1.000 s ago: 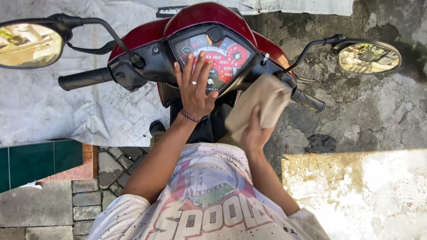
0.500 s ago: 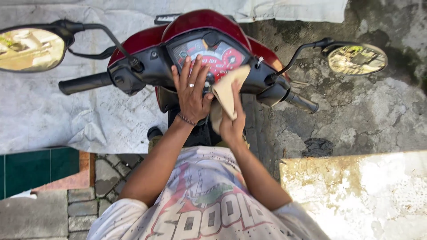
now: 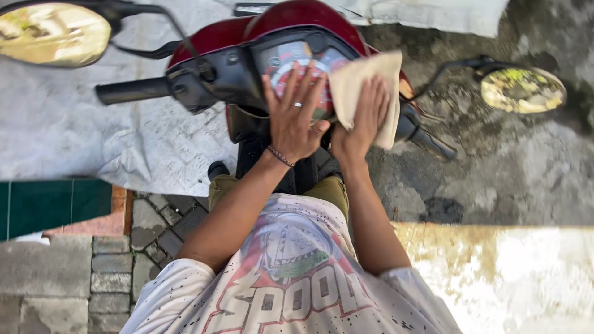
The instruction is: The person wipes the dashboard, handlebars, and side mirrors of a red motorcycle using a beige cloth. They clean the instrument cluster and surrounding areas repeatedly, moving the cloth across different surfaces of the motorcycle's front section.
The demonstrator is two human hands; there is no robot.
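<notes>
Cloth [image 3: 365, 93], beige and folded, lies against the right part of the scooter's instrument panel [image 3: 296, 62], pressed there under the right hand [image 3: 359, 127]; its upper edge stands clear above the fingertips and one flap hangs past the outer side of that hand toward the right handlebar grip [image 3: 433, 143]. The right hand's fingers [image 3: 371, 105] lie close together and flat on the fabric, pushing rather than pinching, with the thumb turned inward toward the other hand. Just beside it, the left hand [image 3: 296, 124] rests flat on the round gauge face with its fingers [image 3: 291, 86] spread apart and pointing up the panel; a ring sits on one finger and a thin bracelet [image 3: 280, 156] circles the wrist. The two thumbs nearly meet, though whether they touch cannot be told. Beyond the spread fingers rises the dark red front cover [image 3: 291, 15] of the scooter. Out to the left of the left hand runs the black left handlebar grip [image 3: 133, 91], with a mirror [image 3: 52, 34] above it; another mirror [image 3: 523, 91] stands out well past the cloth on the right. Below the wrists come both bare forearms and a white printed shirt [image 3: 291, 278]. Pale sheeting [image 3: 80, 142] covers the ground on the left, and rough wet concrete [image 3: 513, 167] lies on the right.
</notes>
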